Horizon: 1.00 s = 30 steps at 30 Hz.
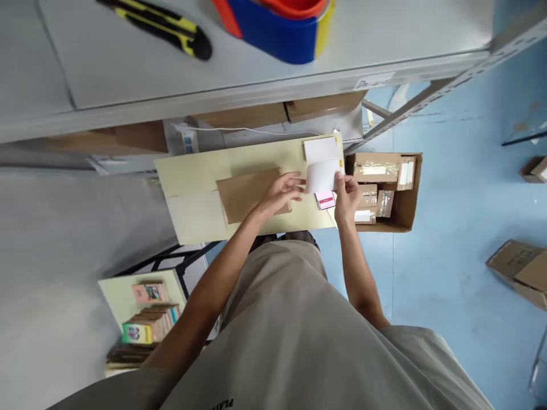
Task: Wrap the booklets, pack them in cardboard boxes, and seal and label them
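Since the white paper (319, 177) may flop, my right hand (347, 197) pinches its right edge; my left hand (280, 195) spreads nearby.

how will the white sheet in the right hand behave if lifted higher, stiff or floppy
Probably floppy: the white sheet looks thin and bows slightly. It is likely very light, being paper-like and much smaller than the brown package. Pinched near one edge by the right hand, it may sag on the far side.
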Available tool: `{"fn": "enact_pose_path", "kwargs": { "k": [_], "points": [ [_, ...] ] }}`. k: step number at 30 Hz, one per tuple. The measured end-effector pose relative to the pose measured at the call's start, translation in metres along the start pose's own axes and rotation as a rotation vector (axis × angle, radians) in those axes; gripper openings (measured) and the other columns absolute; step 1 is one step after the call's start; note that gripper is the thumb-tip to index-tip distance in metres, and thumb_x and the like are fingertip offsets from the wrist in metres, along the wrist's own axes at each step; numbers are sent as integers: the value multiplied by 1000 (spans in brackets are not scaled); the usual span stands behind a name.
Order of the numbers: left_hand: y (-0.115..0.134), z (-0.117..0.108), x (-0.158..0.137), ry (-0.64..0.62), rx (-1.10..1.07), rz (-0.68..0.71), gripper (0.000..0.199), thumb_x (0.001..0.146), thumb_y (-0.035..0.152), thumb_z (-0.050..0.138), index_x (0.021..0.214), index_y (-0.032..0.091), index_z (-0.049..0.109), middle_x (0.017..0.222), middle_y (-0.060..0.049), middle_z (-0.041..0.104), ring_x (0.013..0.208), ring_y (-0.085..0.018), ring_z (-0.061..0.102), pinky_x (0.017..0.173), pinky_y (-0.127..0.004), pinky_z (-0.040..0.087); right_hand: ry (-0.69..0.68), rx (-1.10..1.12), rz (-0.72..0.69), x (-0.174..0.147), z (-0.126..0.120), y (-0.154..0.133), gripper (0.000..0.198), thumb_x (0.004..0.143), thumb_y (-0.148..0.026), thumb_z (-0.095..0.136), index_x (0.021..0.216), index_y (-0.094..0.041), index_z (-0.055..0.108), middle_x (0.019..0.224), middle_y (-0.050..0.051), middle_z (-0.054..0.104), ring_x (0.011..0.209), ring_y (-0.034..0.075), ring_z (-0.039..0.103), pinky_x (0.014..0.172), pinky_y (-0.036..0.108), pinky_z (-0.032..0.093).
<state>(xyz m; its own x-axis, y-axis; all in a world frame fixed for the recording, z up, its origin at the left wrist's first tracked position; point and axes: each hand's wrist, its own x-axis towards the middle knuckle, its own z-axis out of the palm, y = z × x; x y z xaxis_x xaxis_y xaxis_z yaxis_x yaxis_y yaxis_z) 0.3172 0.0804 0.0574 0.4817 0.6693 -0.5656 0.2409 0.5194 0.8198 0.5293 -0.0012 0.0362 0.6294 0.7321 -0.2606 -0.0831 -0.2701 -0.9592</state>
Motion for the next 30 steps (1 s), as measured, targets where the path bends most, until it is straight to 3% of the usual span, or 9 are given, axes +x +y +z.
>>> {"fn": "enact_pose_path", "kwargs": {
  "k": [4,9,14,18,24,30],
  "points": [
    [-3,-38,-104,202,-173,-5,43,81,46,79,118,24,82,117,-14,88,99,-28,87,72,-34,69,-240,46,59,-26,37,-21,61,92,-82,85,79,-27,63,74,-2,64,82,20,71,77,37,68],
    [-9,-53,-166,389,-154,70,35,83,53,82,100,23,84,101,-13,88,88,-26,83,63,-33,62,-467,29,32,-44,81,-36,63,93,-84,84,81,-27,62,75,-3,61,75,16,65,74,36,70],
    [-16,-62,-197,518,-151,110,27,86,47,84,93,21,83,92,-10,84,80,-24,80,61,-32,61,-625,-70,-75,-63,104,-48,57,108,-82,69,91,-27,66,84,0,62,86,19,72,78,37,71],
    [-23,-74,-214,578,-124,93,20,88,40,89,91,21,83,90,-9,83,84,-26,83,65,-35,66,-685,-95,-77,-76,115,-52,57,110,-82,65,97,-27,70,88,2,64,94,22,76,81,41,74],
    [-30,-95,-234,606,-154,86,12,87,30,91,90,22,84,90,-9,82,94,-29,86,72,-37,71,-698,-135,-153,-94,135,-56,59,112,-83,61,97,-27,68,91,2,63,96,21,75,83,41,74],
    [-27,-122,-249,537,-185,145,14,87,31,93,90,22,83,89,-7,80,93,-28,85,72,-37,70,-622,-36,-116,-119,160,-68,59,100,-82,80,87,-27,65,85,-2,59,80,14,66,81,35,73]
  ]
}}
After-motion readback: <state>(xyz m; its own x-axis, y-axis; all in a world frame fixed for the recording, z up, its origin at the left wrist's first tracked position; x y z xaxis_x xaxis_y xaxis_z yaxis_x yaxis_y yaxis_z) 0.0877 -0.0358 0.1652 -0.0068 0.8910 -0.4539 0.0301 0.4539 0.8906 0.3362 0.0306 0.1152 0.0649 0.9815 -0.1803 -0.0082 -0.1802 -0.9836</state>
